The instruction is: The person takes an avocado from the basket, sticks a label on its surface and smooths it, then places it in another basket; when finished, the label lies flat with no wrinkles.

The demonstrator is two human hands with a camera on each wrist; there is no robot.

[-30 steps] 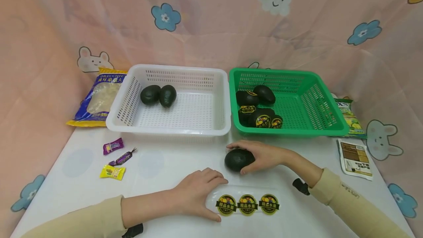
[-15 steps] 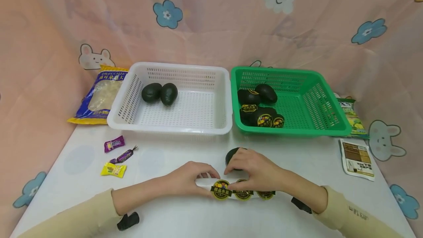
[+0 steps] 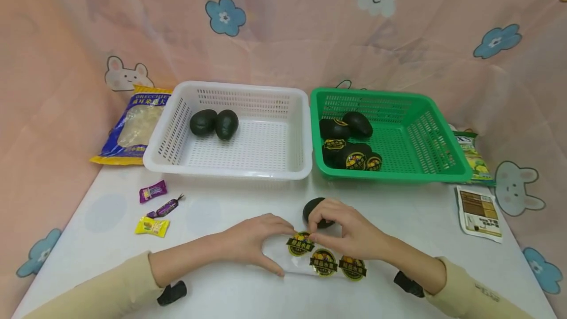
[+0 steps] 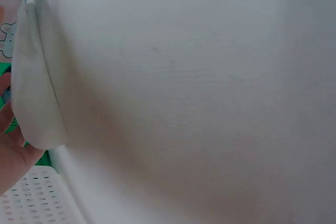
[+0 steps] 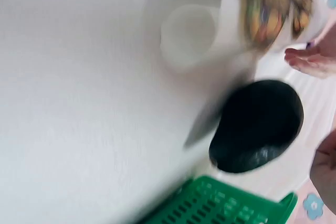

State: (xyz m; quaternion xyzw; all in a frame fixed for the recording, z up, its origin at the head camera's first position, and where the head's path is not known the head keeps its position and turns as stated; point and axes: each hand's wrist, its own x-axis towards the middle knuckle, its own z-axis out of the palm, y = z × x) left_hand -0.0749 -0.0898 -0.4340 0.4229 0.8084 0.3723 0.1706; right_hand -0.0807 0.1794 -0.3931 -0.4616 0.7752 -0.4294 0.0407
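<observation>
A white backing sheet (image 3: pixel 276 255) with three round black-and-yellow stickers lies at the table's front edge. My left hand (image 3: pixel 272 247) grips its left end between thumb and fingers. My right hand (image 3: pixel 313 233) pinches the edge of the leftmost sticker (image 3: pixel 300 245), which is lifted off the table with that end of the sheet. A dark avocado (image 3: pixel 315 208) without a sticker lies on the table just behind my right hand. In the right wrist view the same avocado (image 5: pixel 257 127) lies near the blurred sticker (image 5: pixel 273 9). In the left wrist view only the sheet's edge (image 4: pixel 37 93) shows.
A white basket (image 3: pixel 248 174) at the back holds two plain avocados (image 3: pixel 214 123). Beside it, a green basket (image 3: pixel 443 159) holds several stickered avocados (image 3: pixel 354 159). Three wrapped candies (image 3: pixel 152 210) lie at the left, a blue bag (image 3: pixel 133 129) at the back left, and packets (image 3: pixel 480 210) at the right.
My right hand let go of the avocado and came to the sticker sheet. Both hands now hold the sheet, its left end raised, and the right pinches the leftmost sticker.
</observation>
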